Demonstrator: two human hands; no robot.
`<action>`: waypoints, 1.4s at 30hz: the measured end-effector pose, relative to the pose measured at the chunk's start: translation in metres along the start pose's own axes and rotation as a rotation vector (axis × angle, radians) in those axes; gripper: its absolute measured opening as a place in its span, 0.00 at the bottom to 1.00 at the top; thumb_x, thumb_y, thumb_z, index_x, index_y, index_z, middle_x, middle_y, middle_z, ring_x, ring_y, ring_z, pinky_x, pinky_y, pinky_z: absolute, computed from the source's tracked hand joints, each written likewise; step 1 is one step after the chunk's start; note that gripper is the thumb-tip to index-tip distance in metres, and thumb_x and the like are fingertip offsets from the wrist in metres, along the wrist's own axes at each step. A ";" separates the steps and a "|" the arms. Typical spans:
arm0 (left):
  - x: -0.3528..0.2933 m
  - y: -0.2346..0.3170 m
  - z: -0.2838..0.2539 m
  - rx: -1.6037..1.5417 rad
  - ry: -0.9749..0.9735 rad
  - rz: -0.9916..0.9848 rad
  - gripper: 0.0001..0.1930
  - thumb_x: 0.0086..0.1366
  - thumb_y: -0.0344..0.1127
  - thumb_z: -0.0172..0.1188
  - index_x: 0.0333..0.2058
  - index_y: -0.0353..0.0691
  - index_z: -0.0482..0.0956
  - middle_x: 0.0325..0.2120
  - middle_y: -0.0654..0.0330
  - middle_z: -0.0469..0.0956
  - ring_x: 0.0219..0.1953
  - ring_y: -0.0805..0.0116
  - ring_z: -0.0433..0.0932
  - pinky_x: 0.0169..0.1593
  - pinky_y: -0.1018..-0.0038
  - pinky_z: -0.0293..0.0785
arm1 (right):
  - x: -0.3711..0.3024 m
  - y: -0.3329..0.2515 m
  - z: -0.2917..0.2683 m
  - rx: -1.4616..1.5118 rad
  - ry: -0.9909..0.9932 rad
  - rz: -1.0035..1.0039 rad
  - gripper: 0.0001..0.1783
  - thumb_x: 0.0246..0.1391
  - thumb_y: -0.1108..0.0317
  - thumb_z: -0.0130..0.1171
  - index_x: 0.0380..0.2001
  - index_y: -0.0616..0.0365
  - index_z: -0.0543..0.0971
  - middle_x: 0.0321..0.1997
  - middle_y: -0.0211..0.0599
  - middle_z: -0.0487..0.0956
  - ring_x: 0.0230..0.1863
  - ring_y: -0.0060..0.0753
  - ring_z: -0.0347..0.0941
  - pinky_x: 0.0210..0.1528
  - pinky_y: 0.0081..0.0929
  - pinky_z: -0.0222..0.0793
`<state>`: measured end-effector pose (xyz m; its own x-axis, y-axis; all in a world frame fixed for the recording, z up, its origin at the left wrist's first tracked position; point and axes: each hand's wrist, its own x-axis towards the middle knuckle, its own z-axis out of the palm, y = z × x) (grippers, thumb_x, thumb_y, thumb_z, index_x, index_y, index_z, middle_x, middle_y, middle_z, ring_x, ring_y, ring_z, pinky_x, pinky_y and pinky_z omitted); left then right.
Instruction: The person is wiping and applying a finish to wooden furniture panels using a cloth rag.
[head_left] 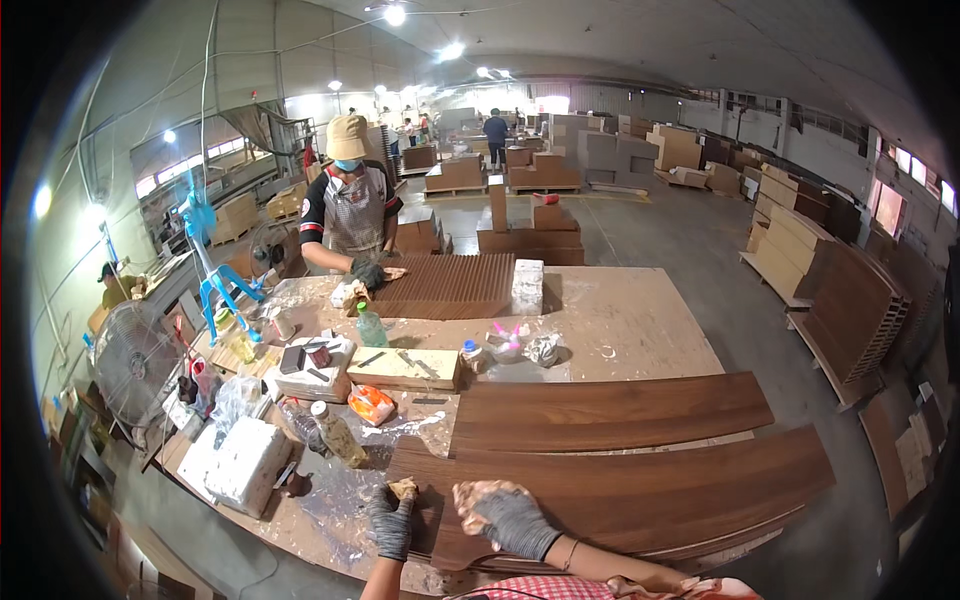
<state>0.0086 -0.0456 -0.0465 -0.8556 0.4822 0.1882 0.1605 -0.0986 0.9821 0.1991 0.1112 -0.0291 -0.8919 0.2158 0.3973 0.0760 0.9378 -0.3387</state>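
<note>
Both my hands wear grey gloves. My left hand (390, 520) is closed on a small crumpled tan rag (403, 488), beside the left end of the boards. My right hand (518, 522) presses a larger crumpled pale rag (470, 500) onto the near dark brown wood-grain board (680, 490). Its fingers are bent over the rag and partly hidden. Beyond that board lies a second long brown board (620, 410). At the left, a smaller brown panel (425, 465) shows between the boards and a capped clear bottle (338, 435) of yellowish liquid.
The worktable (630, 320) holds a white foam block (248, 467), an orange-and-white packet (371, 404), a green-capped bottle (370, 327) and a pale wooden block (405, 367). Across it, a co-worker (350, 210) wipes stacked brown strips (440, 285). A fan (135, 360) stands left.
</note>
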 end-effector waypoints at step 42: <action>-0.008 0.009 0.001 0.051 -0.011 -0.072 0.15 0.59 0.24 0.64 0.44 0.32 0.73 0.38 0.56 0.81 0.40 0.68 0.80 0.46 0.74 0.75 | 0.129 0.059 0.020 0.400 -0.274 0.763 0.21 0.58 0.49 0.53 0.42 0.53 0.81 0.35 0.46 0.83 0.39 0.43 0.81 0.41 0.40 0.74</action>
<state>0.0173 -0.0497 -0.0392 -0.8602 0.4964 0.1165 0.1237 -0.0185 0.9921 0.0794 0.1889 -0.0153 -0.7414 0.6200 -0.2569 0.5755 0.3904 -0.7186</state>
